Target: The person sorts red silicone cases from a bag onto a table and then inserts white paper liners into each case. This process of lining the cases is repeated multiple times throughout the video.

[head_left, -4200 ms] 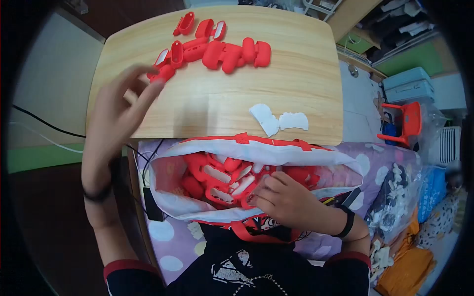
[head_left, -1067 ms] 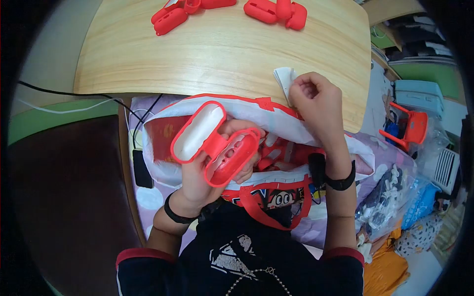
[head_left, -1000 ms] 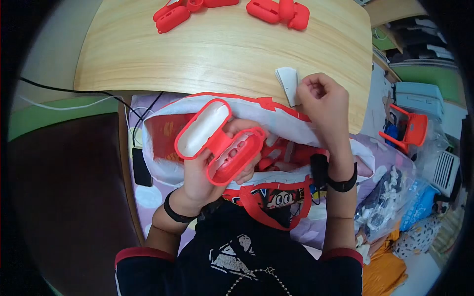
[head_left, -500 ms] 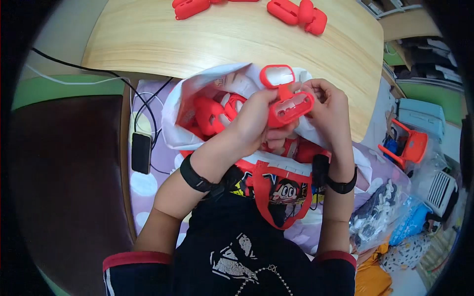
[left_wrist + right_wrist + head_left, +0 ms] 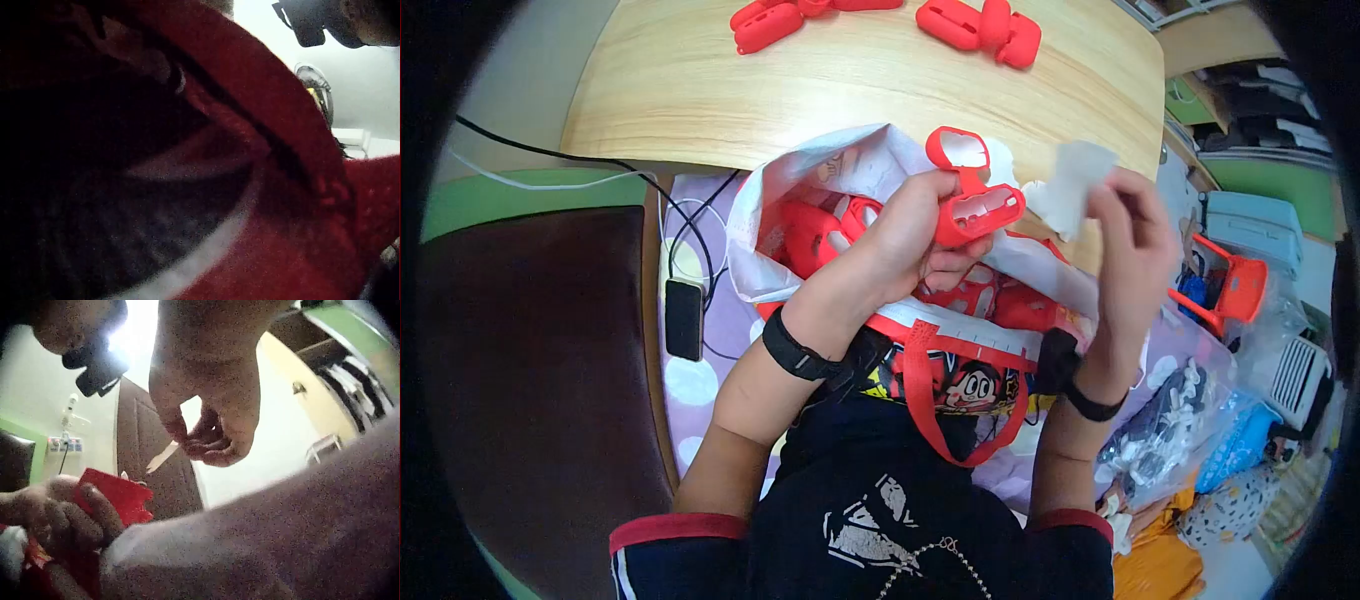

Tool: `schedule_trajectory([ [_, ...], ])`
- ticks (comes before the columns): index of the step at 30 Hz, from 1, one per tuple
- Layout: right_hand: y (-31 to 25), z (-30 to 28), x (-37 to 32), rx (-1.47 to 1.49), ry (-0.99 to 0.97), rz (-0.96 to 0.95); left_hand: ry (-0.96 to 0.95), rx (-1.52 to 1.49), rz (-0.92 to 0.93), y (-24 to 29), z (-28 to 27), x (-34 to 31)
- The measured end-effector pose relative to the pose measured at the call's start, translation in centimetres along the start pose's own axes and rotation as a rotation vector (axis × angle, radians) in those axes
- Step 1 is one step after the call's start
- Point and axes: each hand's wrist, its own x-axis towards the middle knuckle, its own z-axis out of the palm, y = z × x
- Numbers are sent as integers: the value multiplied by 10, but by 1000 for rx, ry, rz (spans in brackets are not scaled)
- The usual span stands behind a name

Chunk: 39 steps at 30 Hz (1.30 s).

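Note:
My left hand (image 5: 905, 235) grips a red earphone case cover (image 5: 982, 215), held over the bag with its lid folded back and its white-lined lid facing up. To the right, my right hand (image 5: 1138, 245) pinches a thin white sheet piece (image 5: 1084, 168), blurred, raised over the table edge. In the right wrist view that pale piece (image 5: 162, 457) hangs from the fingertips. More white pieces (image 5: 1055, 212) lie on the table beside the cover. Under my left hand, the white-lined bag (image 5: 785, 165) holds several red covers (image 5: 808, 240). Dark red and white material fills the left wrist view.
Several red case covers (image 5: 980, 28) lie at the back of the wooden table (image 5: 830, 90). A phone (image 5: 684, 318) with cables rests on the spotted purple bedding at left. A red chair (image 5: 1232, 285) and plastic bags stand at right.
My left hand left the table's covers, then carried an open cover rightward over the bag. My right hand came out of the bag to the white pieces and now lifts one away rightward.

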Motion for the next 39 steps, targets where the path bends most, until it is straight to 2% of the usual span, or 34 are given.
schedule_trajectory([
  [1, -10, -3, -5, 34, 88, -89, -34, -12, 17, -2, -4, 0],
  [4, -27, 0, -17, -427, 197, -675, -91, -77, 70, -6, -7, -3],
  [5, -34, -1, -27, -490, 41, -701, -77, -120, 90, -5, 3, -13],
  [8, -40, 11, -48, -545, -243, -874, -71, 59, 235, -13, 5, -21],
  [11, -45, 18, -62, -614, -296, -867, -8, 187, 362, -17, 6, -33],
  [14, -49, 19, -62, -587, -337, -838, 40, 314, 402, -18, 6, -40],
  [18, -54, 21, -64, -551, -412, -776, -83, 330, 521, -22, 14, -48],
  [21, -61, 24, -66, -603, -422, -726, -244, 290, 556, -21, 4, -44],
  [23, -61, 28, -69, -654, -408, -727, -239, 347, 538, -20, 2, -43],
  [25, -62, 31, -70, -691, -414, -704, -102, 295, 496, -22, 6, -45],
  [28, -61, 36, -70, -715, -423, -666, -12, 340, 395, -21, -2, -44],
  [33, -54, 41, -73, -701, -409, -603, 14, 268, 446, -25, 2, -39],
  [36, -55, 41, -85, -926, -253, -628, 28, 192, 421, -23, 4, -38],
  [39, -57, 51, -88, -886, -247, -417, -39, 180, 411, -24, -8, -36],
])
